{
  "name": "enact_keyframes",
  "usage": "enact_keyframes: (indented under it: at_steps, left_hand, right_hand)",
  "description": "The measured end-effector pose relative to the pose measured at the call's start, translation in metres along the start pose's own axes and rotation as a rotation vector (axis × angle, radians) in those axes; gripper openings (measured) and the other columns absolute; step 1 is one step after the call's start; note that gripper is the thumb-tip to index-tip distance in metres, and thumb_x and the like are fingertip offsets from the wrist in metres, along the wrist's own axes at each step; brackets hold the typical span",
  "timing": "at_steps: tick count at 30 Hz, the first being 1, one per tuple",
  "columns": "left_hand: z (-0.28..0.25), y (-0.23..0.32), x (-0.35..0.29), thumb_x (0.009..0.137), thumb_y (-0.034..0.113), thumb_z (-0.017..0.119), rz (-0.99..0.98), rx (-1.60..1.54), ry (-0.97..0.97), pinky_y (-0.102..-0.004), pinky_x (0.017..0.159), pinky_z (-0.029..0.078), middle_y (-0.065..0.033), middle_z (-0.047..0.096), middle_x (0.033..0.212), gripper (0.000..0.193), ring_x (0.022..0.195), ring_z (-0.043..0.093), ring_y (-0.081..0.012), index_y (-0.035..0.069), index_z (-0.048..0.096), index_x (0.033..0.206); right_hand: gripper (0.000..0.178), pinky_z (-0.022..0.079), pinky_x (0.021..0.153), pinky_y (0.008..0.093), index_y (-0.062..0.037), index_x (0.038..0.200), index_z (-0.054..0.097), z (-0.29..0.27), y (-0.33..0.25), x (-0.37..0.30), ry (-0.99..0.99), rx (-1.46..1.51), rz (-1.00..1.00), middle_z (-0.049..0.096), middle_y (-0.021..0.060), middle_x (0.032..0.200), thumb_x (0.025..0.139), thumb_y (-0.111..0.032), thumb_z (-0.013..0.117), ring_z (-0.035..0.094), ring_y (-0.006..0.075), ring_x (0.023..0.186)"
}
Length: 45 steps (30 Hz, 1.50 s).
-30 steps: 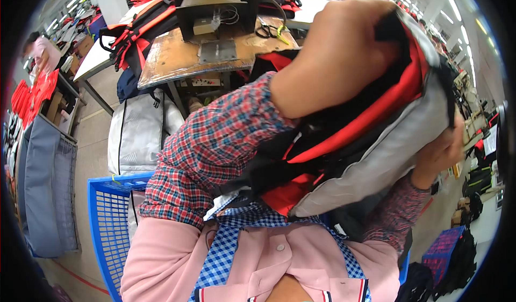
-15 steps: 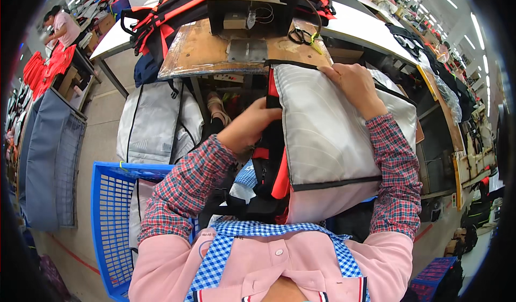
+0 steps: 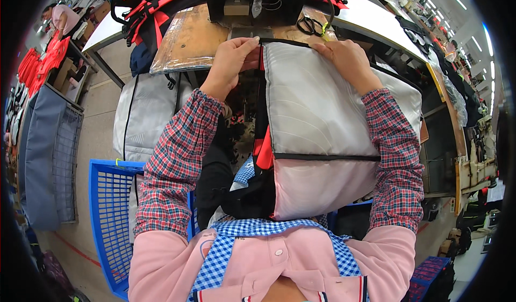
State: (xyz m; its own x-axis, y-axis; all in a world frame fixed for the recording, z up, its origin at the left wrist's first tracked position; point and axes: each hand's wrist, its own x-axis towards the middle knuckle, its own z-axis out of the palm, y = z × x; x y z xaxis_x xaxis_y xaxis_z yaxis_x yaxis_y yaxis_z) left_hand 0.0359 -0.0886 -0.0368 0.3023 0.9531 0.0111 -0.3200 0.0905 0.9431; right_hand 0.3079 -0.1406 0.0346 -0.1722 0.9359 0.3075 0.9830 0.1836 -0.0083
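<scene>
A silver-grey fabric bag (image 3: 317,103) with black edge binding stands on my lap and leans up to the edge of the wooden work table. My left hand (image 3: 232,62) pinches the upper left corner of its black-bound edge. Over on the right, my right hand (image 3: 350,62) grips the same top edge, thumb and fingers closed on the fabric. Down the bag's left side run a black part and an orange-red strip (image 3: 265,150). What lies inside the bag is hidden.
The wooden work table (image 3: 188,38) carries a dark machine housing (image 3: 252,3) just beyond my hands. A blue plastic basket (image 3: 110,216) stands to my left, near another grey bag (image 3: 145,114). Black-and-red bags (image 3: 156,9) lie at the far left; a person (image 3: 62,19) stands beyond.
My left hand has moved up from the bag's left side and now pinches its upper left corner. The bag's top edge has shifted up and slightly left, with my right hand still on it.
</scene>
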Motion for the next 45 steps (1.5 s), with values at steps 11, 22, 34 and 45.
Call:
enact_keyframes:
  at_steps: [11,22,34,45]
  left_hand:
    - [-0.024,0.005,0.068,0.093,0.024,0.068,-0.293,-0.15,-0.023,-0.0343,0.069,0.056,-0.0004,0.06,0.075,0.02,0.069,0.061,-0.0183,0.009,0.063,0.081]
    - [-0.027,0.009,0.098,0.094,0.02,0.063,-0.305,-0.165,0.047,-0.0346,0.072,0.057,0.0005,0.056,0.072,0.018,0.066,0.059,-0.017,0.009,0.06,0.08]
    - [-0.017,0.023,0.102,0.094,0.016,0.061,-0.296,-0.151,0.131,-0.0357,0.064,0.057,0.0012,0.052,0.068,0.012,0.061,0.059,-0.0169,0.009,0.058,0.084]
    - [-0.014,0.021,0.115,0.089,0.009,0.06,-0.288,-0.139,0.118,-0.0342,0.06,0.054,-0.0016,0.053,0.066,0.012,0.059,0.058,-0.018,0.007,0.055,0.079]
  right_hand:
    - [0.064,0.052,0.07,0.0471,-0.0033,0.085,0.073,0.028,0.017,0.043,0.021,0.046,0.001,0.067,0.0214,0.076,0.095,-0.06,0.047,0.066,0.0395,0.075]
    - [0.067,0.053,0.074,0.0463,-0.0037,0.089,0.074,0.038,0.018,0.071,0.046,0.008,0.032,0.068,0.021,0.078,0.094,-0.063,0.045,0.068,0.0372,0.078]
    - [0.064,0.053,0.071,0.0445,-0.0033,0.087,0.074,0.033,0.019,0.079,0.081,0.091,-0.007,0.067,0.0205,0.075,0.095,-0.061,0.048,0.067,0.0363,0.075]
    - [0.059,0.054,0.078,0.0429,-0.0127,0.098,0.078,0.034,0.019,0.083,-0.021,0.077,0.108,0.072,0.0156,0.089,0.092,-0.064,0.049,0.07,0.032,0.084]
